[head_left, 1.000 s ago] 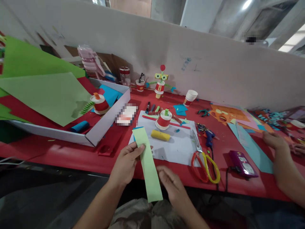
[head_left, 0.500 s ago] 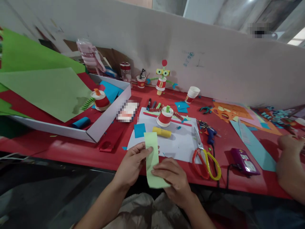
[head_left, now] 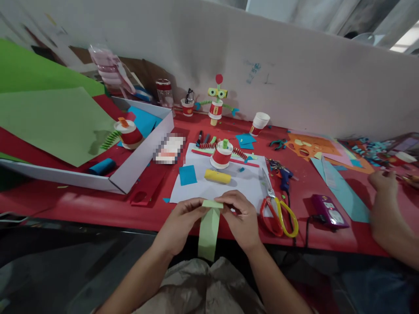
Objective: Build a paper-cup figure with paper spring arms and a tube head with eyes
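A light green paper strip hangs between my hands at the table's front edge, its top end folded over. My left hand pinches the fold from the left, and my right hand pinches it from the right. Just beyond, a yellow paper tube and a blue paper square lie on a white sheet. Behind the tube stands an upturned red and white paper cup with a green tab on top and red coiled paper arms. Scissors with red and yellow handles lie right of my right hand.
At left, a white box holds colored paper and another cup. A finished-looking cup figure stands near the wall. On the right are a blue glue gun, a purple power strip with a cord, and another person's arm.
The green strip has been turned and its end folded over, with the rest now hanging down. My right hand has moved up level with my left. The view has shifted slightly.
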### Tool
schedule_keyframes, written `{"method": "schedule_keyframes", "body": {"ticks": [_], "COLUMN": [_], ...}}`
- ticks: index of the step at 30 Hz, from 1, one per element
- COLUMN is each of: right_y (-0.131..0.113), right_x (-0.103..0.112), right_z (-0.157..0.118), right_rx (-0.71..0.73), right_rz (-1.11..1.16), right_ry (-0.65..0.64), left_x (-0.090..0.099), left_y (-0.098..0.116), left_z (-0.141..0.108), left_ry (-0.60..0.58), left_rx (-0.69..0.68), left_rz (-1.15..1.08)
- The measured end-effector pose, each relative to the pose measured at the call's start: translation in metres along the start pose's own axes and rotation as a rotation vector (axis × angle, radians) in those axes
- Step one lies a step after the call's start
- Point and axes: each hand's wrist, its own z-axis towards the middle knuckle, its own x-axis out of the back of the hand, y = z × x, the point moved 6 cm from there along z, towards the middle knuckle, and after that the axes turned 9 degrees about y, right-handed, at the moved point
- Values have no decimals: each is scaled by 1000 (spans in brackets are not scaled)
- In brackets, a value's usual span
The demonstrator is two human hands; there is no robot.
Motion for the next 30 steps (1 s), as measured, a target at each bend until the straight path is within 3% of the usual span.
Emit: {"method": "schedule_keyframes", "body": {"ticks": [4,11,16,19,22,27,30], "right_y": [-3,-15,-13,-11,-10,8,12], "right_x": [-1,-1,-2,-3,-1,-2,-7], "right_z": [-3,-6,-10,-10,-9,-8,-8], "right_rx": [136,345,363,340,243,-245,-356], "right_rz": [-58,-232,-261,-233,-158,77,114], "right_ry": [10,5,12,4,2,-2,-17], "left_x": [3,-4,-2,2,4,8,10], "left_y": [0,8,7,8,7,3,3], "left_z": [2,-3,-5,-5,-4,-4,-6], "left_ry": [79,81,103,152,180,213,215], "left_rx": [58,36,47,-31,-83,-143,-193], "left_rz": [-111,-184,-216,-155,-103,-8,57]}}
